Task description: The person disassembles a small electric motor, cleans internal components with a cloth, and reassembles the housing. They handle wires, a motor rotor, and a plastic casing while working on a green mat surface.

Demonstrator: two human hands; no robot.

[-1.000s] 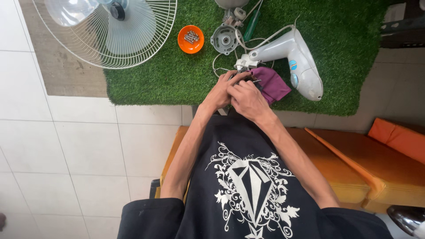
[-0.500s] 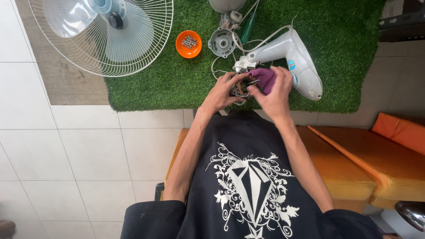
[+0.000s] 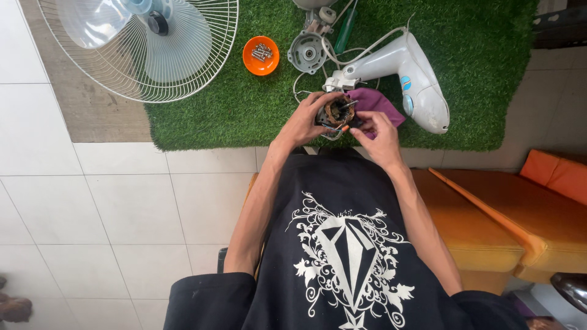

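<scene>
Green artificial-turf mat [image 3: 244, 116], rectangular, laid over pale floor tiles; serves as work surface for a dismantled electric fan

White wire fan guard with translucent pale-blue blades [image 3: 143, 43], round, lying at the mat's upper left corner, partly on a brown wooden board; detached from the body

White plastic fan neck housing [image 3: 409, 76], curved, with small blue buttons, lying on the mat to the right of the hands; a white cable runs from it toward the loose parts above

Purple cloth [image 3: 382, 101], crumpled, on the mat between the housing and the hands, partly hidden by the right hand

Grey round metal motor end cover [image 3: 307, 53], lying apart from the motor, on the mat above the hands

Orange round plastic dish [image 3: 261, 55], holding a small heap of metal screws, just left of the end cover; fasteners judged already removed and collected

Small motor core with brown copper windings [image 3: 335, 113], held above the mat's near edge, between both hands

Left hand [image 3: 304, 119]: fingers curled about the core's left side, gripping it

Right hand [image 3: 378, 131]: fingertips pinched at the core's right edge, on a small orange-tipped part or wire; exactly what is pinched cannot be told

Progress, judged: disassembly largely complete, motor out and opened; work on the core in hand; reassembly of cover, housing, guard all remaining
</scene>
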